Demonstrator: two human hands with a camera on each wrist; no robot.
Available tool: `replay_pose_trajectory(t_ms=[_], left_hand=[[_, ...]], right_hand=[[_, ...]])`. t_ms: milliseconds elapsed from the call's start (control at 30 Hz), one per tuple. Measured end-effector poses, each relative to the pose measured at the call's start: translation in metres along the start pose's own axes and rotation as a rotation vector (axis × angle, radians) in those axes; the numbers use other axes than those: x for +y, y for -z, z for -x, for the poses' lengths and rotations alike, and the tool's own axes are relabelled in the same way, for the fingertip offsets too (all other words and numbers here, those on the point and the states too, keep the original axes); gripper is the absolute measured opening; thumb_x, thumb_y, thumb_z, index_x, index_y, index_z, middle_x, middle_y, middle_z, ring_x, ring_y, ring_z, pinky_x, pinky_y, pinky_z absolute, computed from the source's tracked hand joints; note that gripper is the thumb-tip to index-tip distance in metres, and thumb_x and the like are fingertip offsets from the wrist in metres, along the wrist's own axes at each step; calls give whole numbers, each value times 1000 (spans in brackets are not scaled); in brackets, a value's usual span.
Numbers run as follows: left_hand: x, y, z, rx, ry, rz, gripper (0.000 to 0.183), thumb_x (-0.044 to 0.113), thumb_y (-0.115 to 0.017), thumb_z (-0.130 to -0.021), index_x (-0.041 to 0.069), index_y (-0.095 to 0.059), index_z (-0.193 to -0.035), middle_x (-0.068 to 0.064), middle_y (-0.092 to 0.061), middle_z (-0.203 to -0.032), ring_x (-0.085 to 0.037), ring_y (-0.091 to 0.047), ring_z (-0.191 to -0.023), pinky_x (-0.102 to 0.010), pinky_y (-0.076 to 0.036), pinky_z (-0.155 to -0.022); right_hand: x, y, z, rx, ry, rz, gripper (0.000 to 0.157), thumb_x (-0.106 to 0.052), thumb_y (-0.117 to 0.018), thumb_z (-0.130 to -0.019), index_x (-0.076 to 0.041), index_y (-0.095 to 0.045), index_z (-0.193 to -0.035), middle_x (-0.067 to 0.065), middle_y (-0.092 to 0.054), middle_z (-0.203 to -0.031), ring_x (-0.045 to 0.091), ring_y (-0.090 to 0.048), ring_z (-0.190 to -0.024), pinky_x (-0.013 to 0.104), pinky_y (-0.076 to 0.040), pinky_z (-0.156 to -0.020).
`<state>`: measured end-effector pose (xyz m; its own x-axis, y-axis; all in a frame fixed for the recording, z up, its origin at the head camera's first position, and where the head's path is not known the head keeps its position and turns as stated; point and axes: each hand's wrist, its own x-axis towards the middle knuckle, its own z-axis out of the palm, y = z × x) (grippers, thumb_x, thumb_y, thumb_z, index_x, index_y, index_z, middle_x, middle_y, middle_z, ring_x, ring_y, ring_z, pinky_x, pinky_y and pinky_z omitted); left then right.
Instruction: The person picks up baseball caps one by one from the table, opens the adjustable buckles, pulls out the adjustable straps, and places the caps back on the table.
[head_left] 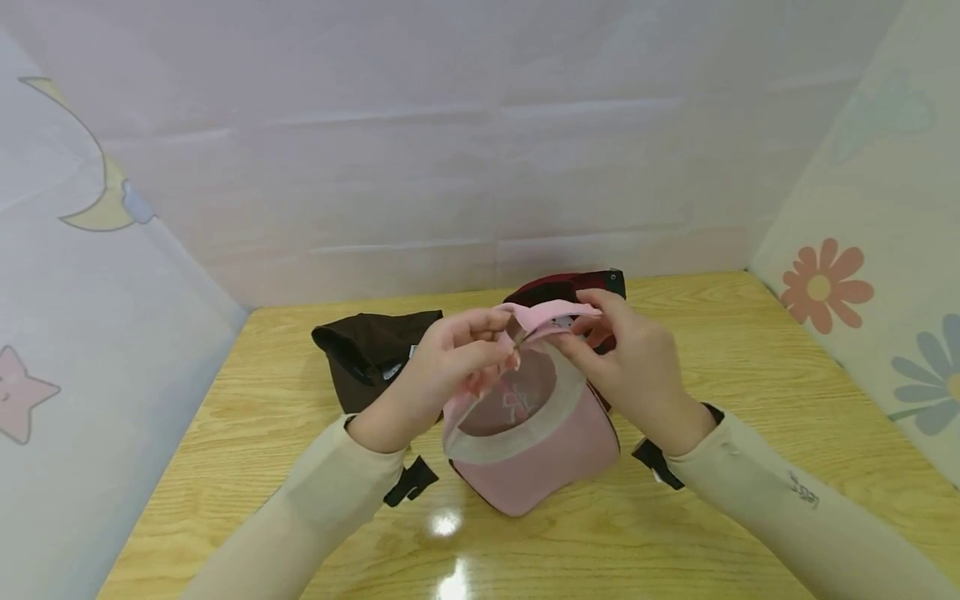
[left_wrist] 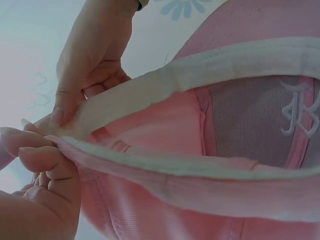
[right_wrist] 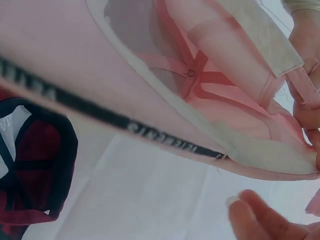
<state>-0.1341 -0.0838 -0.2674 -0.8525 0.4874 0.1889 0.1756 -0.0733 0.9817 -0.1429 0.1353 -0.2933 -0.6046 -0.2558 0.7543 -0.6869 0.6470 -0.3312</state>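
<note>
Both hands hold a pink baseball cap (head_left: 536, 483) above the table, its brim toward me and its inside facing up. My left hand (head_left: 463, 354) pinches one side of the back strap (head_left: 558, 310) between thumb and fingers. On the other side, my right hand (head_left: 633, 346) grips the strap's far end with thumb and fingertips. A pale sweatband (left_wrist: 130, 95) runs round the inside, and an embroidered letter (left_wrist: 300, 110) shows on the front panel. Dark lettered trim (right_wrist: 107, 115) lines the brim's edge in the right wrist view.
A dark brown cap (head_left: 375, 329) lies at the left of the wooden table (head_left: 247, 442). Behind the pink cap sits a dark red cap (head_left: 551, 287), partly covered by it and my right hand. A pale wall (head_left: 480, 167) closes the back, with side panels left and right.
</note>
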Motion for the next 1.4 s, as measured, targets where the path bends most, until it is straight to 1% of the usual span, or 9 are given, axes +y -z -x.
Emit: replay_pose_trajectory(t_ms=[67,133,300,433,633,767,1067,1233,1400], left_hand=[[-1,-1,0,6,-4,30,37,7,-48,-92,-17,-50,-120,-1,-61,-81,-8,-46,-55,-21,-38,-53],[-1,-2,-1,7,-8,59,34,5,-47,-94,-18,-49,-119,-1,-61,-81,-7,-45,-54,-20,-37,-53],[-2,-3,-2,1,-23,99,32,3,-47,-96,-19,-49,-120,0,-63,-82,-7,-46,-55,-19,-37,-52],[-2,-3,-2,-9,-36,76,33,1,-48,-97,-18,-49,-124,2,-66,-86,-6,-45,-55,-19,-37,-53],[1,-3,-1,-21,-45,20,30,-1,-48,-98,-16,-51,-124,-4,-68,-89,-8,-42,-53,-20,-37,-52],[3,-3,-2,-27,-38,-23,27,0,-48,-99,-14,-54,-122,-6,-68,-90,-10,-42,-52,-22,-38,-51],[3,-2,-4,-10,-12,-71,24,2,-50,-99,-11,-59,-117,-14,-67,-92,-11,-40,-51,-22,-36,-51],[5,-3,-5,21,-3,-57,23,4,-52,-99,-13,-59,-112,-7,-66,-85,-10,-40,-52,-20,-35,-52],[9,-5,-6,55,19,3,26,4,-52,-99,-13,-59,-117,1,-66,-82,-7,-41,-52,-18,-34,-52]], right_hand=[[1,0,1,-19,-27,-27,76,-63,-42,-92,8,-60,-113,11,-70,-78,19,-63,-58,33,-49,-48],[2,-2,1,-38,-21,-45,70,-61,-43,-93,5,-62,-106,8,-68,-75,14,-57,-52,29,-45,-46],[4,-6,-1,-32,83,-63,55,-50,-41,-100,0,-64,-94,4,-56,-67,7,-39,-49,27,-37,-47],[4,-7,-4,-2,170,-42,50,-42,-41,-103,1,-67,-101,4,-55,-67,13,-43,-56,30,-37,-51],[1,-7,-11,52,290,4,47,-36,-42,-104,3,-68,-100,5,-54,-62,18,-45,-52,34,-39,-50],[1,-4,-13,35,318,39,47,-37,-40,-105,1,-67,-97,4,-51,-60,17,-42,-50,35,-39,-51],[2,-2,-16,32,346,96,46,-32,-38,-106,3,-67,-97,9,-60,-65,21,-50,-49,38,-44,-50],[1,-2,-18,40,341,87,47,-32,-37,-107,4,-67,-100,10,-58,-63,23,-51,-49,36,-44,-46],[0,-2,-20,50,376,107,43,-32,-39,-106,1,-64,-94,6,-50,-59,19,-43,-47,37,-42,-47]])
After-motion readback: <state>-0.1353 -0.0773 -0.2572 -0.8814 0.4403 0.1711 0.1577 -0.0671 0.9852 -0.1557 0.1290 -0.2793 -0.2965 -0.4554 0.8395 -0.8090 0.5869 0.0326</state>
